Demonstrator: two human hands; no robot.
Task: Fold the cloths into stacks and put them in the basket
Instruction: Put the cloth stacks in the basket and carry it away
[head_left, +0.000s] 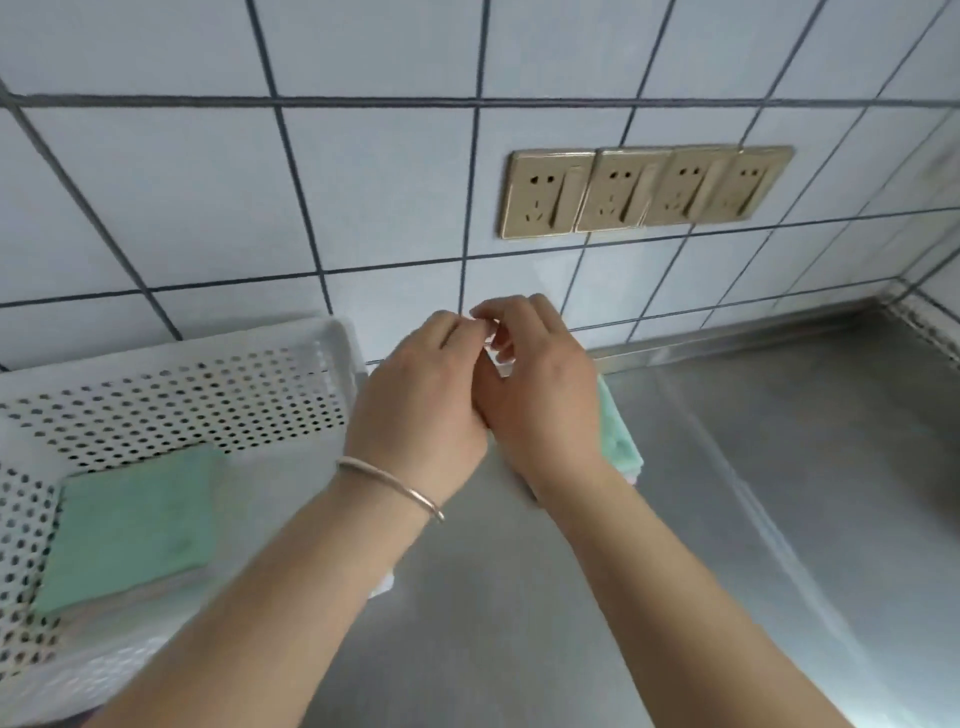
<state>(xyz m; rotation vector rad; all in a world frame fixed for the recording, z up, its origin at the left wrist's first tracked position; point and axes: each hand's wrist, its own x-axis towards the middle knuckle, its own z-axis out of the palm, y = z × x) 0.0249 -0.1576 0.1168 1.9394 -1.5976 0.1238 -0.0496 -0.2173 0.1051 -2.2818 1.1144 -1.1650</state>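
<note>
My left hand (421, 400) and right hand (540, 395) meet, fingers curled; what they grip I cannot tell. Green cloths (618, 436) lie beneath my right hand. A folded cloth (130, 525) lies in the basket (171, 379), left.

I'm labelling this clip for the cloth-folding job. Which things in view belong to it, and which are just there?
Part of the job:
left hand
right hand
green cloth under the hands
white basket
folded green cloth in the basket

Just there:
wall sockets
bracelet
steel counter
</note>
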